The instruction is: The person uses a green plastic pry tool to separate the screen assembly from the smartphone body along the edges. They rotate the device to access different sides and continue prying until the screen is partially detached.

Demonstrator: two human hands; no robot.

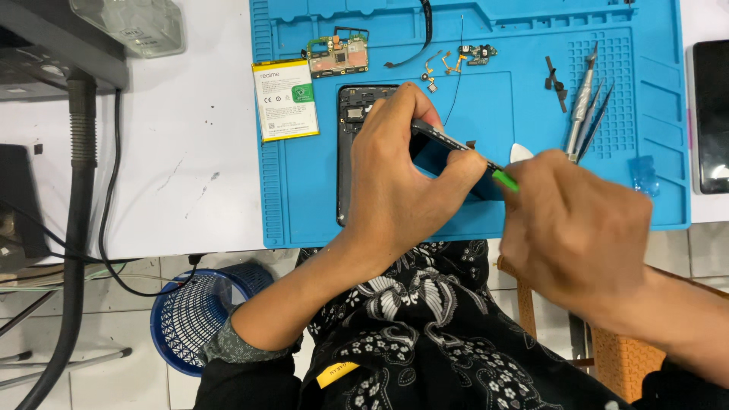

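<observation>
Left hand gripping phone frame

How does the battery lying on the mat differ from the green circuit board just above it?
The battery is a plain white-and-yellow slab with a label; the circuit board is green, studded with small parts. The battery is larger and a neat rectangle; the board is smaller with an uneven outline. Both lie flat on the blue mat, untouched by either hand.

A matt blue ribbed rubbery work mat lies on a smooth white tabletop, bearing a glossy white-wrapped flat battery, a bare green circuit board, shiny metal tweezers and a dull black plastic phone frame
</observation>
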